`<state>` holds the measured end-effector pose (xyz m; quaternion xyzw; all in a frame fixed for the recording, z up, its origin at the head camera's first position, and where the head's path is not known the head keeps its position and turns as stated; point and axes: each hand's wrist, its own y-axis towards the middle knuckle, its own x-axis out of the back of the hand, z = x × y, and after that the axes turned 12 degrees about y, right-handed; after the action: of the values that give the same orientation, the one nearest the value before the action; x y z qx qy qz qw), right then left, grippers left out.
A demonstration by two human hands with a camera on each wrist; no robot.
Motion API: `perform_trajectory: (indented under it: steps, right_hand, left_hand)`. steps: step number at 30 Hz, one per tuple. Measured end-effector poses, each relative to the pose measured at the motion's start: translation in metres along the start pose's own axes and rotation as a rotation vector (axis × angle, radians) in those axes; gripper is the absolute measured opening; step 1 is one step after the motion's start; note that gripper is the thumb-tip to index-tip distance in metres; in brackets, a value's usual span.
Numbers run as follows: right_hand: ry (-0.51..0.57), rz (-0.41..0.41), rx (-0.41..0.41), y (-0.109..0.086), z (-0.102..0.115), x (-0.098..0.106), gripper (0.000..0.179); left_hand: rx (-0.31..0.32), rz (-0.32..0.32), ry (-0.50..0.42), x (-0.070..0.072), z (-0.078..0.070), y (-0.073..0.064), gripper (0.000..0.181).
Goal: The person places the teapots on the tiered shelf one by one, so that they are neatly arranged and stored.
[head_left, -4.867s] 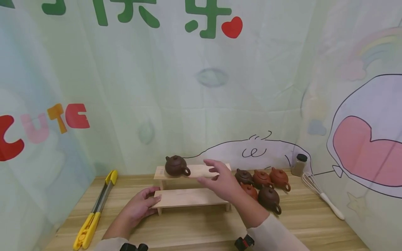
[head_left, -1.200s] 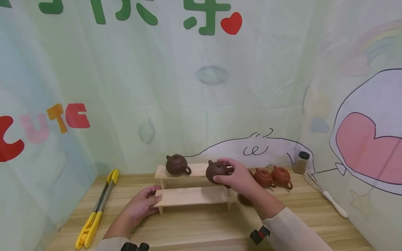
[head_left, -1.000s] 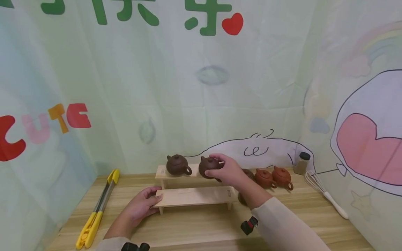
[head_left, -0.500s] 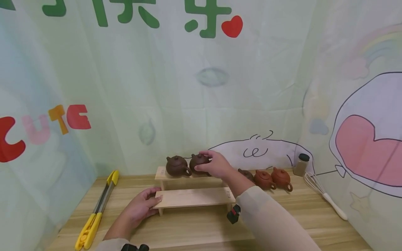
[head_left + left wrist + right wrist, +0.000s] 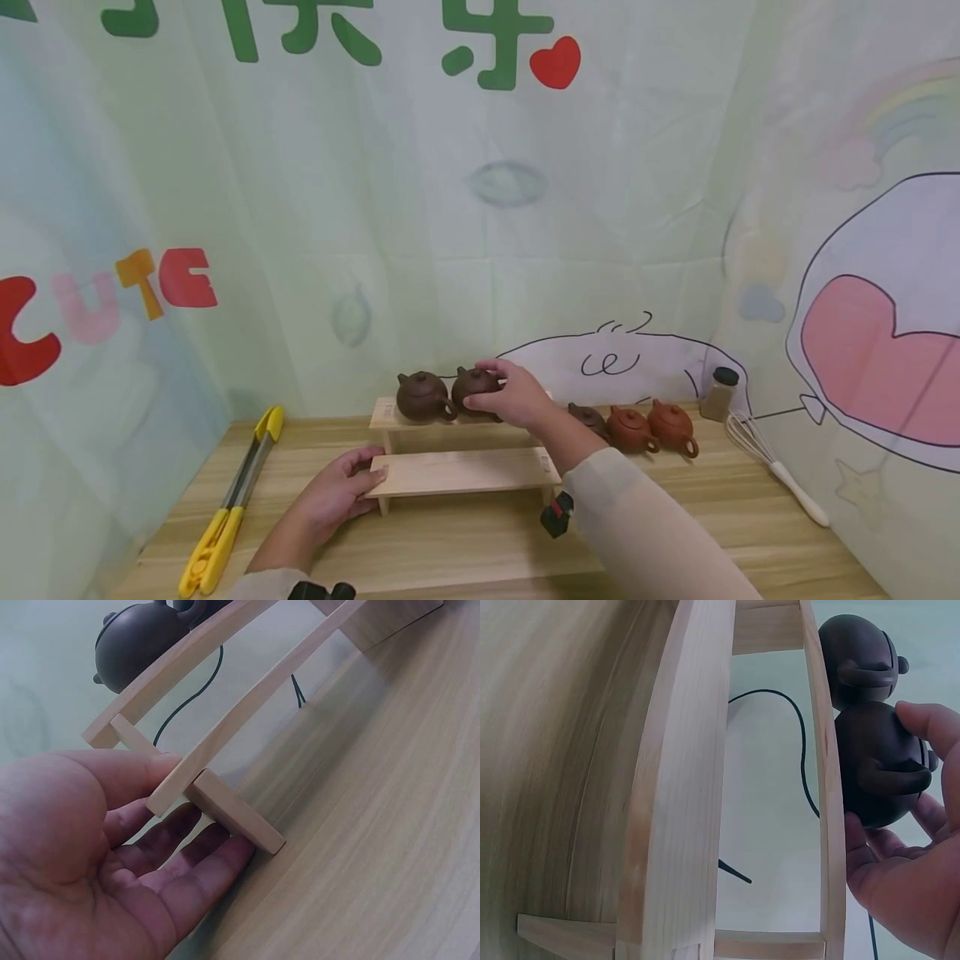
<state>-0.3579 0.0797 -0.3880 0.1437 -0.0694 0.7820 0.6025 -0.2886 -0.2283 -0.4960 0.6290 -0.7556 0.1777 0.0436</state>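
A two-step wooden stand occupies the middle of the table. My left hand grips its lower left end, thumb on the step and fingers by the leg, as the left wrist view shows. On the upper step, a dark brown teapot sits at the left. Close beside it, a second dark brown teapot is on the same step, held between the thumb and fingers of my right hand. In the right wrist view the held teapot appears against the other one, its handle facing the camera.
Right of the stand are a dark teapot and two reddish teapots, partly behind my right arm. Farther right are a black-lidded jar and a whisk. Yellow-handled tongs lie at the left. A printed curtain hangs behind.
My right hand has carried a dark teapot from the right-hand group onto the upper step and moved it left, beside the first teapot. My left hand keeps its grip on the stand.
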Motion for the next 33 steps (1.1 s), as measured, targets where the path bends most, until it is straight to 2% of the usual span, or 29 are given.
perform_trajectory:
  steps: [6, 11, 14, 20, 24, 33]
  right_hand:
    - [-0.015, -0.003, 0.005, -0.004, -0.001, 0.002, 0.072]
    - [-0.009, -0.048, 0.011, -0.015, -0.001, 0.008, 0.059]
    - [0.008, -0.080, 0.013, -0.026, -0.003, 0.014, 0.051]
    - [0.020, -0.111, 0.007, -0.057, -0.014, 0.026, 0.047]
    - [0.033, -0.159, 0.009, -0.076, -0.024, 0.036, 0.041]
    - [0.032, -0.242, -0.014, -0.101, -0.051, 0.069, 0.044]
  left_hand:
    - [-0.005, 0.001, 0.000, 0.000, 0.001, 0.001, 0.059]
    - [-0.009, -0.003, 0.001, 0.000, 0.002, 0.001, 0.060]
    - [-0.008, -0.003, 0.000, 0.000, 0.002, 0.001, 0.060]
    - [-0.002, -0.006, -0.003, 0.000, 0.001, 0.001, 0.060]
    - [-0.001, -0.008, 0.001, 0.000, 0.000, 0.000, 0.059]
    - [0.003, -0.008, 0.004, -0.001, 0.000, -0.001, 0.059]
